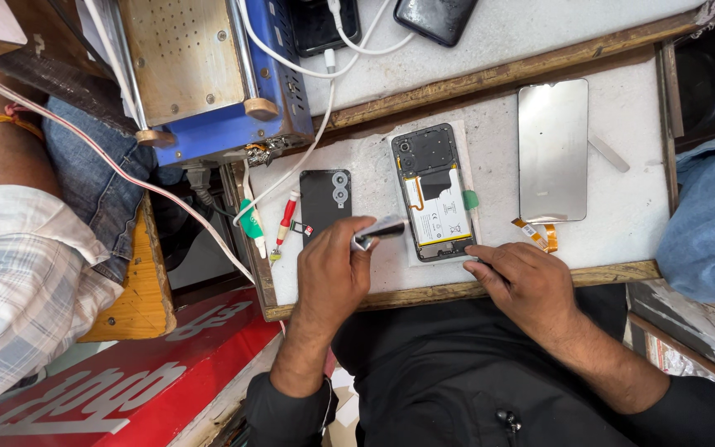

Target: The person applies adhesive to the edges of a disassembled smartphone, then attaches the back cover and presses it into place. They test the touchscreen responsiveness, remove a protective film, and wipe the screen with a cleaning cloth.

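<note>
Fingers [363, 234] pinch a tool [381, 230] beside the opened phone [434, 193], back cover [325, 201] alongside.

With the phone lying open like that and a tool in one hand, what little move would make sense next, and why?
Probably bring the metal tool's tip down to the opened phone. The left hand holds that tool just beside the phone's lower left edge, with its tip pointing at the exposed battery area. The right hand already presses on the phone's bottom end, so the phone looks steadied.

right hand [527, 281] covering opened phone [434, 194] bottom, top phones cropped
</note>
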